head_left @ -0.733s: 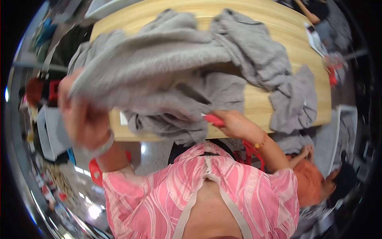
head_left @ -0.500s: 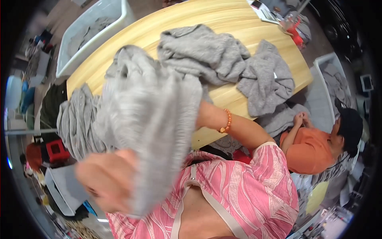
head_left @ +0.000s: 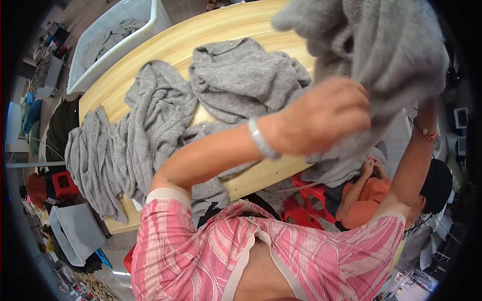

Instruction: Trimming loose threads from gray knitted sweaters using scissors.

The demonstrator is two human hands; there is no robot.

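A fluffy grey knit garment (head_left: 386, 50) is lifted in the air at the upper right, blurred by motion. My left hand (head_left: 326, 118), with a pale bangle on its wrist, reaches across to the right. Its curled fingers are closed on the lower left part of the garment. My right arm (head_left: 409, 160) rises into the garment from below, a beaded bracelet at the wrist. The cloth hides my right hand and its fingers. On the table lie a bunched grey sweater (head_left: 246, 75), another crumpled grey knit (head_left: 163, 100) and gathered grey knits (head_left: 93, 155) at the left.
The light wood table (head_left: 211, 25) has a curved far edge. Beyond it at the left stands a white bin (head_left: 83, 60) with grey cloth inside. A co-worker in an orange top (head_left: 364, 205) sits at the right, hands together, near red stools (head_left: 306, 200).
Both my hands have moved from the left and middle of the table to the upper right, carrying the garment up with them. The knits beneath it are now uncovered.
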